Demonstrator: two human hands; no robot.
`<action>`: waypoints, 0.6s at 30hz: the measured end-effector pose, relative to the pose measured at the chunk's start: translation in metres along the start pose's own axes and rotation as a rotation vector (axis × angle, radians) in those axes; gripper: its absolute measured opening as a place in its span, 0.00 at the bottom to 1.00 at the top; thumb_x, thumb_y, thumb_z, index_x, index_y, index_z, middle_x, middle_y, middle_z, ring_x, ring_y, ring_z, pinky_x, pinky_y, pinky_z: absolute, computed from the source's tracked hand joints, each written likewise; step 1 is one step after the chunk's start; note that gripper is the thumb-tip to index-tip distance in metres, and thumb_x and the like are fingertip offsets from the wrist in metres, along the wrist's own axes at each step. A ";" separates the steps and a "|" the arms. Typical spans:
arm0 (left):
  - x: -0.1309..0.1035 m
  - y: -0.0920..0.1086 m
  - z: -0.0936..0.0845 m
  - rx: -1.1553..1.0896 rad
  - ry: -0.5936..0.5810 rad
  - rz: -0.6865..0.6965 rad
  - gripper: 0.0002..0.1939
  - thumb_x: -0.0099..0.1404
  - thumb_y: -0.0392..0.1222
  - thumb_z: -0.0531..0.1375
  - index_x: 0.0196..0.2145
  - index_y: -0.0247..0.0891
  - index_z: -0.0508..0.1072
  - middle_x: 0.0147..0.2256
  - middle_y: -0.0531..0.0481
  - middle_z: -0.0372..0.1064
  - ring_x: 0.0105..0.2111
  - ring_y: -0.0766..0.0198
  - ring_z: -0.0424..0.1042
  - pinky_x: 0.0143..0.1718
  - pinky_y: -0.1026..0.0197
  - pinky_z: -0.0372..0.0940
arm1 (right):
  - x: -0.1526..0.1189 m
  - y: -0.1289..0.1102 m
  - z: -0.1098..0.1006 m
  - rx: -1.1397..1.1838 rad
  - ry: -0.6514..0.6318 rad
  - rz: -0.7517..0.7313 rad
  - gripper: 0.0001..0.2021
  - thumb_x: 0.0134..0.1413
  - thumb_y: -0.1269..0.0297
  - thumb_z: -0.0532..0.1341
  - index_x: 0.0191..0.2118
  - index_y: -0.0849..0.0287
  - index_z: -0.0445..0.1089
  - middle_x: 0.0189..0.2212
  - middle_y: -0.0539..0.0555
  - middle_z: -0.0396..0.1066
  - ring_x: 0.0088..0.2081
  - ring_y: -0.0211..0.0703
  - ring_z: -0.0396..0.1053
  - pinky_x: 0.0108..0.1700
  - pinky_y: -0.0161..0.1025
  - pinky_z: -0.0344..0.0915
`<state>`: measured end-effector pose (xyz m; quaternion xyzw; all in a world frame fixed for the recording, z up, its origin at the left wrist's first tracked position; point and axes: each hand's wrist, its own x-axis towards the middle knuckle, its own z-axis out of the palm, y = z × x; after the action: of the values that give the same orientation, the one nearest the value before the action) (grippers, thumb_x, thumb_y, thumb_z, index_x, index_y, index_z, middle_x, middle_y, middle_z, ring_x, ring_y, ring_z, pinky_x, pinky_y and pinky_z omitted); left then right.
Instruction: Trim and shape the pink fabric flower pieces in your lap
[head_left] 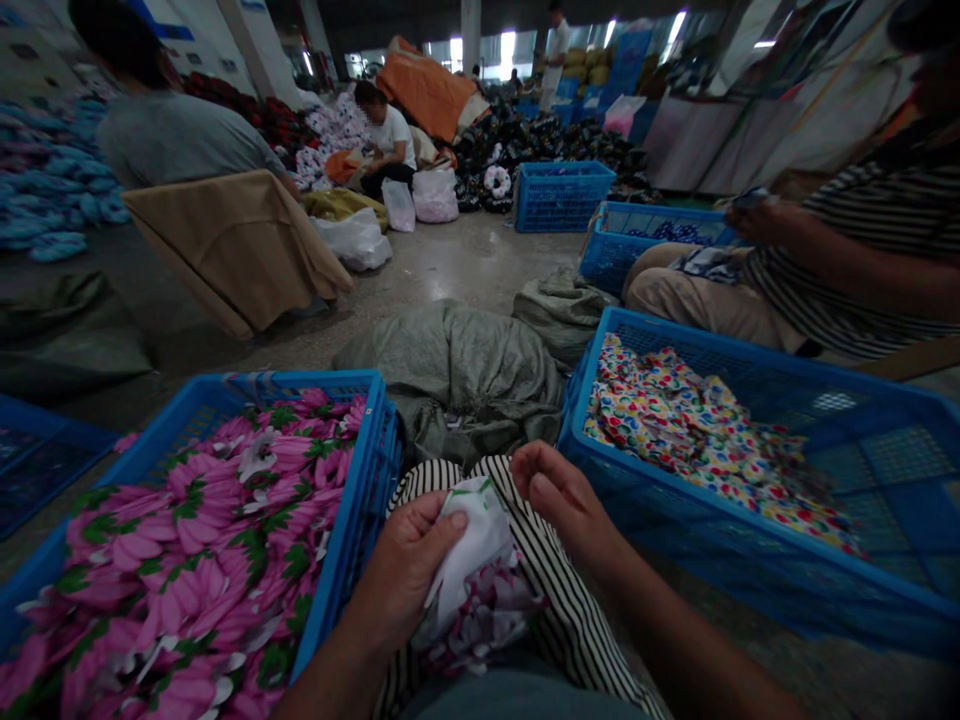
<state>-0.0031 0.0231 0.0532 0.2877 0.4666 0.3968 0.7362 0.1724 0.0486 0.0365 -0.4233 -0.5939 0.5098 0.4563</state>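
Note:
My left hand is closed on a small white fabric piece with a green line at its top edge, thumb pressed on its face. To the right of it, my right hand is raised with loosely curled fingers, apart from the fabric, and nothing shows in it. Below the held piece, several pink-and-white fabric pieces lie in my lap on a black-and-white striped cloth. The underside of the held piece is hidden by my fingers.
A blue crate of pink-and-green fabric pieces stands at my left. Another blue crate at my right holds multicoloured printed pieces. Grey-green sacks lie ahead. Co-workers sit left, right and farther back.

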 end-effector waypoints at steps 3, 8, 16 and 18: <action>-0.001 0.000 0.001 0.013 -0.025 0.017 0.13 0.51 0.45 0.63 0.32 0.34 0.74 0.22 0.51 0.71 0.20 0.67 0.67 0.23 0.67 0.60 | -0.008 -0.010 -0.003 -0.199 -0.180 -0.072 0.13 0.59 0.58 0.48 0.33 0.59 0.64 0.25 0.49 0.61 0.27 0.37 0.58 0.29 0.34 0.53; -0.005 0.001 0.007 0.080 0.028 0.072 0.12 0.51 0.46 0.63 0.31 0.35 0.74 0.22 0.53 0.70 0.19 0.69 0.64 0.22 0.68 0.58 | -0.010 -0.014 0.003 -0.403 -0.212 -0.122 0.10 0.58 0.63 0.51 0.32 0.60 0.66 0.24 0.49 0.63 0.27 0.37 0.61 0.29 0.33 0.53; -0.011 0.001 0.013 0.207 0.032 0.127 0.10 0.51 0.44 0.62 0.28 0.34 0.74 0.20 0.54 0.67 0.19 0.70 0.61 0.20 0.69 0.56 | -0.012 -0.021 0.005 -0.494 -0.211 -0.150 0.10 0.58 0.64 0.51 0.30 0.61 0.65 0.23 0.49 0.62 0.26 0.36 0.60 0.29 0.33 0.52; -0.011 0.001 0.014 0.238 0.027 0.152 0.10 0.52 0.44 0.62 0.28 0.34 0.75 0.21 0.54 0.68 0.21 0.69 0.62 0.21 0.69 0.56 | -0.012 -0.020 0.005 -0.477 -0.207 -0.138 0.11 0.58 0.64 0.51 0.27 0.61 0.64 0.21 0.48 0.60 0.25 0.35 0.59 0.28 0.33 0.51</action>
<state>0.0062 0.0136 0.0646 0.4019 0.4972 0.3973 0.6584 0.1699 0.0334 0.0550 -0.4229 -0.7683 0.3637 0.3140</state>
